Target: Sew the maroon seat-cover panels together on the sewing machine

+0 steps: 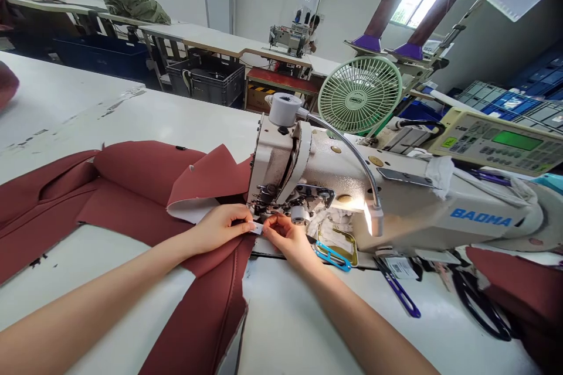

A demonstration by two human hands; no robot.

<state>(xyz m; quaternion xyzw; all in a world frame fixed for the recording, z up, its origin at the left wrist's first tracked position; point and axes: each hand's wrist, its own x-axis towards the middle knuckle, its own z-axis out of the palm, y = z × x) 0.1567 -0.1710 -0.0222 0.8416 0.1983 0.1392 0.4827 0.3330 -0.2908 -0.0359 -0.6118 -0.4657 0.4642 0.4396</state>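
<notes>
My left hand (222, 228) pinches a small white label (257, 228) between thumb and fingers, close to the sewing machine's needle area. The fingers of my right hand (288, 237) are closed at the label's other end. Both hands are just below the head of the white sewing machine (272, 155). Dark red fabric (211, 258) with a stitched seam lies under my left hand and spreads over the table to the left. A raised flap of it (215, 173) shows a pale underside. The needle itself is hidden.
Blue thread snips (332, 255) lie by a small metal tin (352, 240), right of my right hand. Purple snips (398, 287) and black-handled scissors (479, 307) lie farther right. A lit lamp (373, 220) hangs low. Behind stand a green fan (359, 94) and a control panel (497, 140).
</notes>
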